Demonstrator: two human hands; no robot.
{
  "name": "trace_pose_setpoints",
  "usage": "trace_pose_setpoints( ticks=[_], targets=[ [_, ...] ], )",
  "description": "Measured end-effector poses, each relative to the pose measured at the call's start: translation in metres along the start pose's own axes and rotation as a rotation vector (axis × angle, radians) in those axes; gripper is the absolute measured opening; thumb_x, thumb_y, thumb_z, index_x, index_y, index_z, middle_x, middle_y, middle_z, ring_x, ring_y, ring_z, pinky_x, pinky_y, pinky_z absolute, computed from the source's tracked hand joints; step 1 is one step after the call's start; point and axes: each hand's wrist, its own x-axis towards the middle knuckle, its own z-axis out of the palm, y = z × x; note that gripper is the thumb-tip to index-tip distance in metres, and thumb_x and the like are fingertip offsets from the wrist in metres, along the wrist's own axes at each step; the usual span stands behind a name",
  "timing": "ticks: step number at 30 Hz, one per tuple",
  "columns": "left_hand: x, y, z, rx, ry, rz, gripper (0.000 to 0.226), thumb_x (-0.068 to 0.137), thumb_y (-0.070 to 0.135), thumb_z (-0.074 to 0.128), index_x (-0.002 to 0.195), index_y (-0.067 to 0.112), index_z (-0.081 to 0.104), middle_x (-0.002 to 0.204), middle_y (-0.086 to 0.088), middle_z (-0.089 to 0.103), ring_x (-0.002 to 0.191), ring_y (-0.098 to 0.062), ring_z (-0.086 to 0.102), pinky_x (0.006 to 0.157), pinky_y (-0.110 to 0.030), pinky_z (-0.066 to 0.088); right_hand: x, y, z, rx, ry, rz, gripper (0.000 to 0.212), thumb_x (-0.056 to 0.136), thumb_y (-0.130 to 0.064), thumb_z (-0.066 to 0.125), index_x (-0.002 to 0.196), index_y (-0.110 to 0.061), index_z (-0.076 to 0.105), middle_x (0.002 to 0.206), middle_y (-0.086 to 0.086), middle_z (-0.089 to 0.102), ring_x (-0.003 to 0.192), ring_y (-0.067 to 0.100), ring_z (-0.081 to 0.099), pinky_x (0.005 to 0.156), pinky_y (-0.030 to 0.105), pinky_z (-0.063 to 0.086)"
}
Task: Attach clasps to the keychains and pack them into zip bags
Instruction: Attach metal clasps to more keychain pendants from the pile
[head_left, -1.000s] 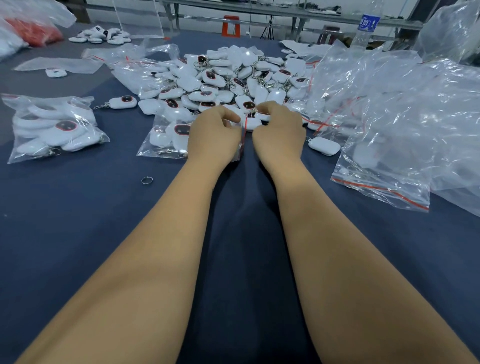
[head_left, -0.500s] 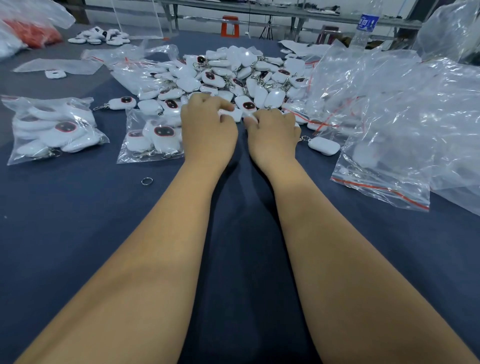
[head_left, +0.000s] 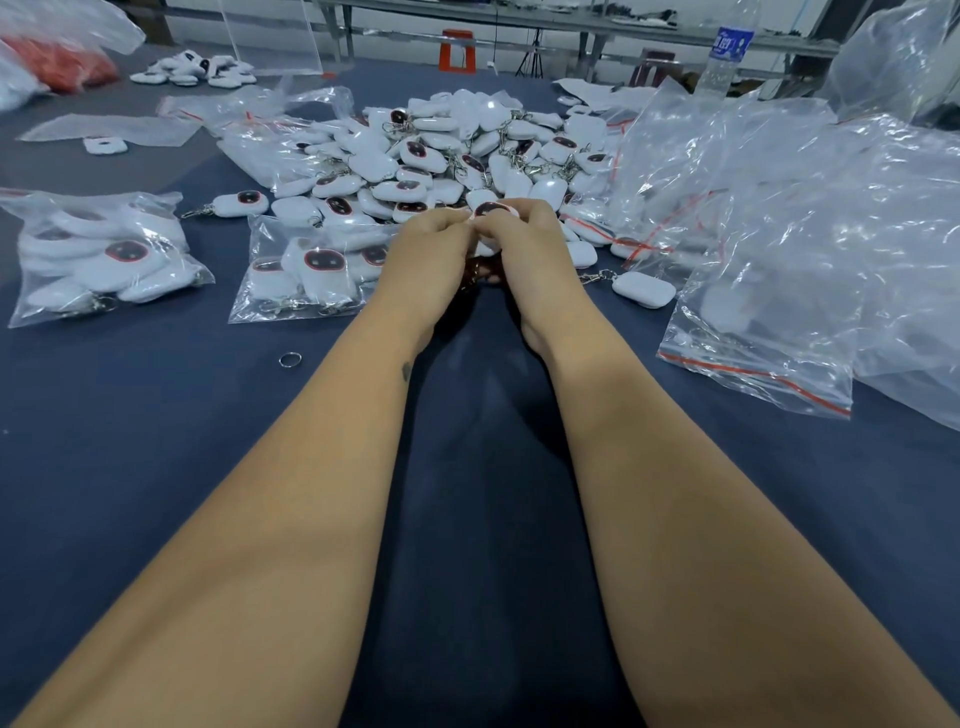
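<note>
Keychain (head_left: 491, 209) pinched by left hand (head_left: 426, 265) and right hand (head_left: 524, 249), pile's near edge, bare cloth (head_left: 156, 441) nearer.

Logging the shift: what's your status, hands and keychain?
Both hands, left and right, grip one keychain together, raised before the pile. Clasp hidden behind fingers. Filled zip bag by the left hand; nothing blocking.

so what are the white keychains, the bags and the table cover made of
The white keychain gripped by the left hand and right hand looks like glossy moulded plastic: the pile shows bright highlights. The clasp chains glint like metal. The zip bags are thin clear plastic film, crinkled and shiny. The table cover looks like matte dark blue fabric, though that is less certain.
</note>
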Motion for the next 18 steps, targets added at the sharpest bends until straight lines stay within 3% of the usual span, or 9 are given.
trace_pose_setpoints(
  ticks=[2,4,6,8,13,16,18],
  targets=[
    [0.0026,0.0005,-0.0011,-0.085,0.049,-0.07,0.01,0.088,0.013,0.056,0.079,0.018,0.057,0.06,0.01,0.059,0.061,-0.013,0.058,0.061,-0.025,0.046,-0.0003,0.0004,-0.0006,-0.047,0.018,-0.024,0.019,0.088,-0.019,0.064,0.104,-0.017,0.055,0.1,0.004,0.062,0.084,0.017,0.06,0.076,0.032,0.05],
    [0.0034,0.001,-0.001,-0.175,0.075,-0.109,0.005,0.088,0.014,0.059,0.089,0.016,0.055,0.072,0.002,0.061,0.058,-0.012,0.061,0.058,-0.025,0.049,-0.0004,0.0,-0.0011,-0.065,0.013,-0.055,0.007,0.09,-0.017,0.064,0.094,-0.017,0.058,0.097,0.005,0.063,0.085,0.017,0.059,0.08,0.035,0.05],
    [0.0033,0.0014,-0.0003,-0.211,0.092,-0.103,0.009,0.087,0.011,0.056,0.09,0.019,0.052,0.068,0.003,0.058,0.053,-0.01,0.059,0.055,-0.024,0.048,-0.0003,-0.0001,-0.0017,-0.066,-0.011,-0.079,0.002,0.092,-0.014,0.063,0.092,-0.014,0.061,0.092,0.007,0.065,0.083,0.018,0.061,0.08,0.035,0.052],
    [0.003,0.0026,0.0007,-0.263,0.08,-0.086,0.014,0.088,0.009,0.054,0.089,0.022,0.053,0.066,0.004,0.059,0.058,-0.011,0.059,0.06,-0.027,0.049,-0.001,-0.0003,-0.0021,-0.068,-0.03,-0.099,0.005,0.092,-0.012,0.063,0.096,-0.009,0.063,0.087,0.008,0.068,0.078,0.019,0.063,0.076,0.035,0.054],
    [0.0009,0.0059,0.0023,-0.384,0.049,-0.119,0.009,0.094,0.01,0.051,0.091,0.018,0.052,0.07,0.001,0.055,0.052,-0.01,0.058,0.051,-0.025,0.05,-0.0029,-0.0013,-0.0022,-0.042,-0.045,-0.107,0.003,0.093,-0.011,0.062,0.093,-0.009,0.061,0.066,-0.003,0.067,0.058,0.012,0.063,0.055,0.026,0.051],
    [-0.0004,0.0077,0.0023,-0.391,0.072,-0.147,0.009,0.095,0.012,0.051,0.096,0.021,0.053,0.065,0.006,0.059,0.048,-0.007,0.054,0.049,-0.019,0.044,-0.0027,-0.001,-0.0019,-0.093,-0.068,-0.097,0.007,0.09,-0.009,0.063,0.095,-0.005,0.065,0.075,0.004,0.068,0.067,0.017,0.063,0.065,0.03,0.051],
    [0.0003,0.0079,0.0013,-0.355,0.053,-0.148,0.023,0.095,0.009,0.046,0.105,0.025,0.058,0.076,0.004,0.063,0.058,-0.008,0.055,0.051,-0.018,0.043,-0.0034,-0.0009,-0.0013,-0.105,-0.089,-0.083,0.016,0.087,-0.005,0.063,0.101,0.002,0.067,0.081,0.013,0.066,0.074,0.023,0.061,0.073,0.036,0.049]
  ],
)
